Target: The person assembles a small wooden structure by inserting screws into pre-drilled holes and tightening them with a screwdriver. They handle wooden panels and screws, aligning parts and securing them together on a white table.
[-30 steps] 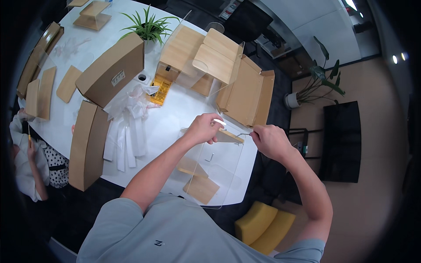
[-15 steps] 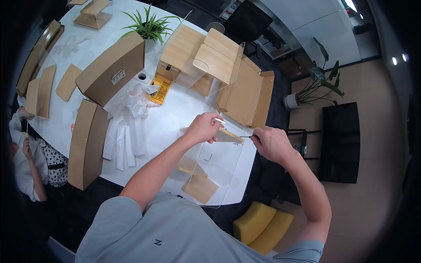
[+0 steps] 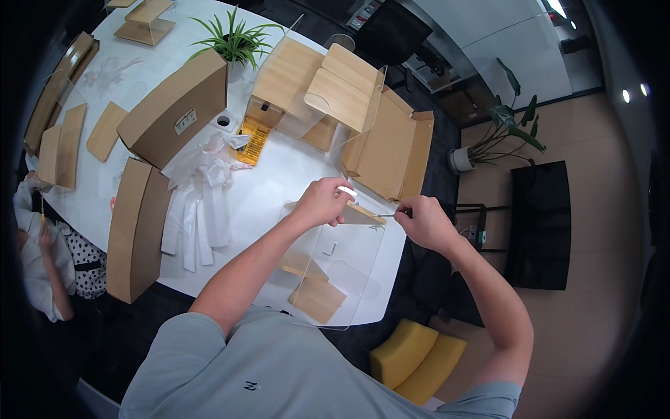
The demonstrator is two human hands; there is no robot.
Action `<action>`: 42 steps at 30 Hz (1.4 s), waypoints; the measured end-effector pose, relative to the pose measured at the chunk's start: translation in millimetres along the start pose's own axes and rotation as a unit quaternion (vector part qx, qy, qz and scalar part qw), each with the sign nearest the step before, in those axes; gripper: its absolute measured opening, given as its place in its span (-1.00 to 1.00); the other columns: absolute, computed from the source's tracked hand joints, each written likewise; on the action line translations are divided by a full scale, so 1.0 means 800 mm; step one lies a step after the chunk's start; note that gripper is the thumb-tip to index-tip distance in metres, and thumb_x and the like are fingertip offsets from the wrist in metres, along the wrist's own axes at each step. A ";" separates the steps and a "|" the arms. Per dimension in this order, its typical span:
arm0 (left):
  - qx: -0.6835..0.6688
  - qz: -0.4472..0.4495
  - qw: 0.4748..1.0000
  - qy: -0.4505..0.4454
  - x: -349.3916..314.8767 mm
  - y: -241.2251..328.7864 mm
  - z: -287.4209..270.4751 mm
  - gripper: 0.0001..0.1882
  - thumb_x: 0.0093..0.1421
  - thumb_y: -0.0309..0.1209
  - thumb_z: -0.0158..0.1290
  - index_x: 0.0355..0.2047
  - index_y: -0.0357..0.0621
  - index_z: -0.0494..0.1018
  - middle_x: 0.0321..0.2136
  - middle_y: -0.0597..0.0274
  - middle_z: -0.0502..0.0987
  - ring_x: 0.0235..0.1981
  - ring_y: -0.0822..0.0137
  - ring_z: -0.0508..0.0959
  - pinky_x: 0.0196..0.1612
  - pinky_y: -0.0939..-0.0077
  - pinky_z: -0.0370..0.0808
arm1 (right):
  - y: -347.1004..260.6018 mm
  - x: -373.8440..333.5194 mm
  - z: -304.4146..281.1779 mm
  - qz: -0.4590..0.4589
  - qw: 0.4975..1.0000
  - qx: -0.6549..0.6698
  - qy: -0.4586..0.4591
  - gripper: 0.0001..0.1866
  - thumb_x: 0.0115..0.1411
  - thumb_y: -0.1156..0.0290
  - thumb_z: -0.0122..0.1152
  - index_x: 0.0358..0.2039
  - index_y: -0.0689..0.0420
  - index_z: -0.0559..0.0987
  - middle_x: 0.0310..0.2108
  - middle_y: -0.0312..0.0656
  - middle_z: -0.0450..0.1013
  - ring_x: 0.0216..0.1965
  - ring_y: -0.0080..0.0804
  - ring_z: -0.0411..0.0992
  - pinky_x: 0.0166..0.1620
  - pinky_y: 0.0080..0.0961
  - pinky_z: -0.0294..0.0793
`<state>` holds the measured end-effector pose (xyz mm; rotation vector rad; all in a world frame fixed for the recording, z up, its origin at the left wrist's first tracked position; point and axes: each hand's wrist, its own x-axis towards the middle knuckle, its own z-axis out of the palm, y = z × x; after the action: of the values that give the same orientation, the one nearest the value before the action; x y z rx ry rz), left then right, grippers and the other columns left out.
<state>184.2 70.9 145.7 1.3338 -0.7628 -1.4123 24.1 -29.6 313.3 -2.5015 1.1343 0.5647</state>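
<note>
My left hand [image 3: 322, 202] is closed at the upper edge of a light wooden board [image 3: 366, 216]. A small white piece [image 3: 346, 190] sticks out by its thumb and fingers. To the right, my right hand [image 3: 427, 223] grips a thin screwdriver [image 3: 388, 216], whose shaft points left to the board's right end. A clear acrylic panel [image 3: 356, 279] stands between the board and my body. Through or beside it show an L-shaped hex key [image 3: 330, 248] and another wooden board [image 3: 317, 300]. The screwdriver's tip is too small to make out.
Plastic wrapping [image 3: 202, 188] and a yellow tool case [image 3: 252, 142] lie left of the work. Open cardboard boxes [image 3: 139, 230] stand farther left. A wood-and-acrylic shelf unit [image 3: 307, 91] stands ahead. A seated person [image 3: 52, 258] holds a thin tool at the far left.
My right hand has shifted slightly left and up, its fingers turned differently on the screwdriver. My left hand stays at the board.
</note>
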 end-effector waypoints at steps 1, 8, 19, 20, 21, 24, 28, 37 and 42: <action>-0.001 0.002 1.000 0.002 0.001 -0.001 0.000 -0.66 0.37 -0.43 -0.08 0.04 -0.37 0.48 -0.13 0.08 0.69 -0.56 0.37 0.68 -0.53 0.54 0.63 | -0.001 -0.001 0.001 -0.007 1.000 -0.013 0.006 -0.83 0.21 0.48 0.19 -0.32 0.33 0.65 -0.47 0.13 0.60 -0.36 0.08 0.61 -0.15 -0.19 0.62; -0.003 0.001 1.000 -0.001 0.006 -0.003 0.000 -0.66 0.37 -0.43 -0.08 0.05 -0.38 0.48 -0.13 0.08 0.69 -0.56 0.37 0.68 -0.52 0.54 0.63 | 0.005 -0.010 0.005 -0.085 0.987 -0.137 0.020 -0.86 0.20 0.48 0.19 -0.36 0.29 0.64 -0.32 0.09 0.61 -0.25 0.06 0.60 -0.14 -0.15 0.62; -0.005 0.004 1.000 0.001 0.000 0.000 0.000 -0.66 0.37 -0.44 -0.09 0.04 -0.37 0.48 -0.12 0.07 0.68 -0.55 0.38 0.68 -0.52 0.56 0.62 | 0.012 0.004 0.004 -0.030 0.996 -0.086 -0.008 -0.79 0.20 0.45 0.19 -0.41 0.34 0.68 -0.45 0.14 0.59 -0.36 0.10 0.59 -0.15 -0.18 0.61; -0.006 0.003 1.000 0.000 0.000 -0.001 0.000 -0.66 0.37 -0.44 -0.09 0.04 -0.37 0.48 -0.12 0.07 0.68 -0.55 0.38 0.68 -0.52 0.56 0.62 | 0.013 0.005 0.004 -0.025 0.997 -0.072 -0.008 -0.79 0.20 0.45 0.20 -0.42 0.35 0.68 -0.46 0.15 0.58 -0.37 0.10 0.60 -0.15 -0.19 0.61; -0.009 0.003 1.000 0.001 0.000 -0.001 0.001 -0.66 0.37 -0.44 -0.09 0.04 -0.37 0.49 -0.12 0.07 0.68 -0.55 0.38 0.68 -0.52 0.56 0.62 | 0.013 0.005 0.004 -0.021 0.998 -0.059 -0.007 -0.79 0.20 0.45 0.20 -0.42 0.35 0.69 -0.47 0.15 0.58 -0.37 0.10 0.60 -0.14 -0.19 0.61; -0.014 0.002 1.000 0.004 -0.002 -0.003 0.001 -0.66 0.37 -0.44 -0.09 0.05 -0.36 0.48 -0.12 0.07 0.68 -0.55 0.39 0.67 -0.52 0.56 0.62 | 0.007 0.006 -0.001 0.006 0.998 -0.059 -0.037 -0.82 0.18 0.47 0.21 -0.37 0.34 0.68 -0.39 0.14 0.60 -0.30 0.07 0.61 -0.12 -0.20 0.61; -0.017 0.001 1.000 0.000 -0.004 -0.004 0.003 -0.66 0.37 -0.44 -0.09 0.05 -0.37 0.48 -0.12 0.07 0.68 -0.55 0.39 0.67 -0.52 0.55 0.62 | 0.010 -0.005 0.002 -0.082 0.992 -0.097 -0.026 -0.85 0.18 0.53 0.18 -0.31 0.31 0.65 -0.30 0.09 0.60 -0.19 0.05 0.59 -0.11 -0.17 0.61; -0.012 0.009 1.000 0.009 -0.004 -0.008 0.004 -0.66 0.37 -0.43 -0.09 0.05 -0.37 0.48 -0.13 0.08 0.68 -0.55 0.38 0.67 -0.53 0.54 0.61 | 0.006 -0.002 0.013 -0.054 0.993 -0.104 -0.016 -0.88 0.18 0.57 0.17 -0.38 0.31 0.66 -0.38 0.07 0.60 -0.30 0.01 0.61 -0.15 -0.20 0.62; -0.012 0.013 1.000 0.006 -0.008 -0.005 0.006 -0.66 0.37 -0.43 -0.09 0.05 -0.39 0.48 -0.13 0.07 0.68 -0.55 0.38 0.67 -0.54 0.55 0.61 | 0.006 0.008 0.008 0.103 0.993 0.036 -0.049 -0.87 0.15 0.56 0.21 -0.33 0.30 0.67 -0.38 0.13 0.62 -0.31 0.00 0.63 -0.14 -0.28 0.61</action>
<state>178.3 76.9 145.1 1.3093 -0.7508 -1.3874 22.8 -34.3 304.2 -2.2840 1.3595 0.6808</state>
